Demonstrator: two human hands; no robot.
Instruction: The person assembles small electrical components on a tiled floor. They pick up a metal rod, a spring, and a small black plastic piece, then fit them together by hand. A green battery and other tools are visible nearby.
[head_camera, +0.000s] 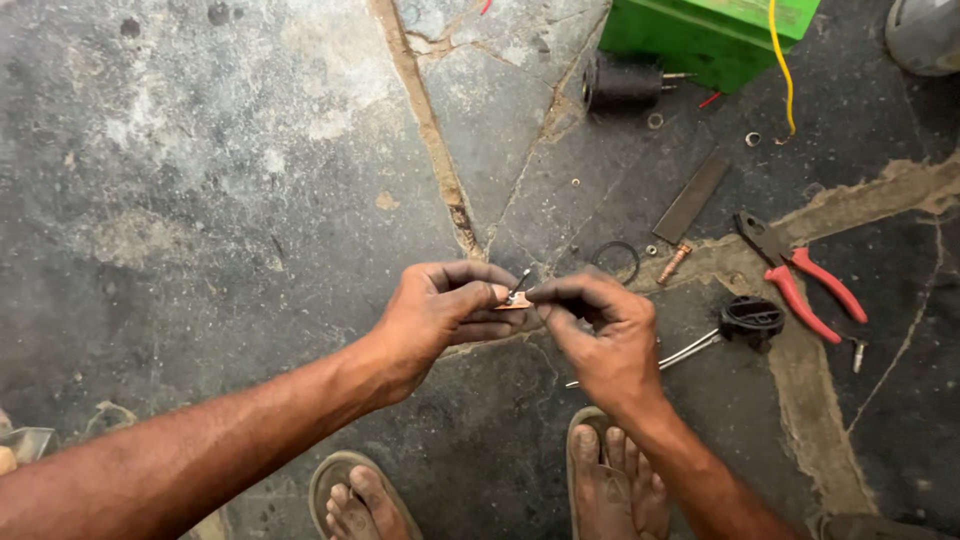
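We see both hands meeting over the cracked stone floor (230, 200), above the sandalled feet. The left hand (435, 315) pinches a small copper-coloured piece (514, 301) between thumb and forefinger, its fingers (478, 296) closed on it. A thin dark pin (522, 282) rises at a slant from the top of that piece, just at the fingertips of both hands. The right hand (600, 335) has its fingers (560, 292) curled shut and pressed against the same piece from the other side; we cannot tell whether they grip the piece, the pin or both. The piece sits exactly between the two sets of fingertips, held off the floor.

On the floor to the right lie red-handled pliers (800, 280), a black clip with metal prongs (745, 322), a flat dark file (692, 197), a small copper bolt (674, 264) and a black rubber ring (615, 262). Farther off stands a green box (700, 35) with plain faces, a yellow wire (782, 60) hanging across it, and a black cylinder (622, 82) lying just beside its left corner. We find no label we can make out on the box.
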